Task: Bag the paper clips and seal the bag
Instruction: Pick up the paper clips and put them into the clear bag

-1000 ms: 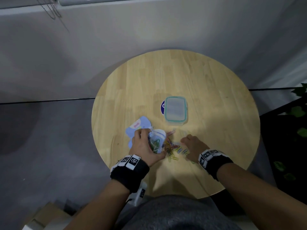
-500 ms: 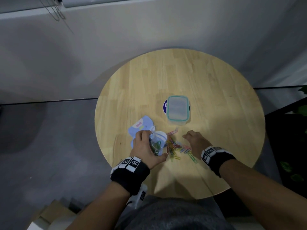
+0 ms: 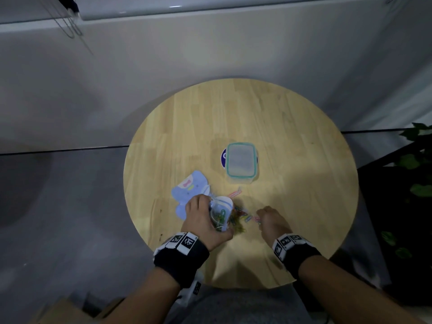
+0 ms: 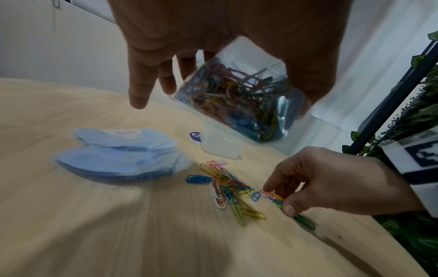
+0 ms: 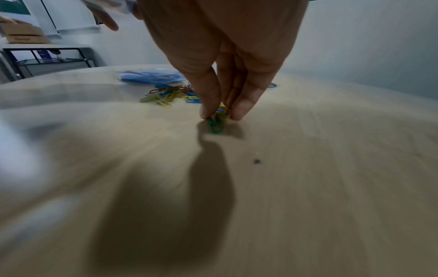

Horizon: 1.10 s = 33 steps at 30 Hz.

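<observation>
Several coloured paper clips (image 4: 228, 189) lie loose in a small heap on the round wooden bench (image 3: 292, 141), near its front edge. Just left of the heap, the left hand (image 3: 205, 220) holds a clear bag (image 4: 239, 101) tilted above the wood, fingers curled round it (plenty of clips already sit inside). At the heap's right edge, the right hand (image 4: 331, 180) pinches a few clips between thumb and fingertips (image 5: 211, 110), a green clip (image 5: 215, 126) poking out below them and touching the bench. Behind the left hand lie pale blue bags (image 3: 190, 188), stacked flat. Farther back stands a clear lidded box (image 3: 240, 162) with a teal rim, partly covering a blue sticker (image 3: 223, 156).
</observation>
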Tool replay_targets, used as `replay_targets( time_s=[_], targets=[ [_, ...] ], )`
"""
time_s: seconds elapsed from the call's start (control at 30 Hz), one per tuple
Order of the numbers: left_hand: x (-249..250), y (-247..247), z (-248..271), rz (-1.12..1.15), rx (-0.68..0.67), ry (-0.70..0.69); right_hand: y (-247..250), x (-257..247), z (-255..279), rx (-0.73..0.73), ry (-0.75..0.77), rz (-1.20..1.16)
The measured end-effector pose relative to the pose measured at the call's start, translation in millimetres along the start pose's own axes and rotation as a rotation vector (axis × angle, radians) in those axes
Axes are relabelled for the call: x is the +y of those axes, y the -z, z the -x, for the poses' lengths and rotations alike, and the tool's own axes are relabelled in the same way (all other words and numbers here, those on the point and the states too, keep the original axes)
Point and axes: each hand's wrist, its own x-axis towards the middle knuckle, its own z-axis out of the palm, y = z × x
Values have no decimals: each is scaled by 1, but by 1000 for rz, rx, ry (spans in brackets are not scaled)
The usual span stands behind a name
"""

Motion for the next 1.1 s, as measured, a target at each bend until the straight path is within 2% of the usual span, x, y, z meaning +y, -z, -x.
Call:
replay_targets(
  time_s=[0.27, 0.4, 0.47, 0.57, 0.7, 0.77, 0.87, 1.0, 1.1],
  targets=[
    [1, -3, 1, -8, -16, 2, -1, -16, 2, 20, -91, 48],
    [1, -4, -2, -15, -28, 7, 4, -17, 2, 16, -140, -38],
    [0, -4, -4, -16, -31, 7, 15, -18, 3, 54, -214, -185],
    [3, -5, -7, -6, 0, 9, 43, -23, 6, 213, -299, -566],
    [15, -3, -15, -28, 34, -29, 96, -47, 19, 325, -218, -1116],
    [24, -2, -19, -31, 40, -42, 115, -64, 23, 333, -152, -1210],
    [33, -1, -25, -6, 80, -45, 119, -81, 22, 382, -124, -1169],
    [36, 0, -34, -20, 125, -73, 107, -88, 23, 438, -84, -885],
    [39, 4, -36, 2, 180, -129, 114, -90, 29, 377, -12, -633]
  ],
)
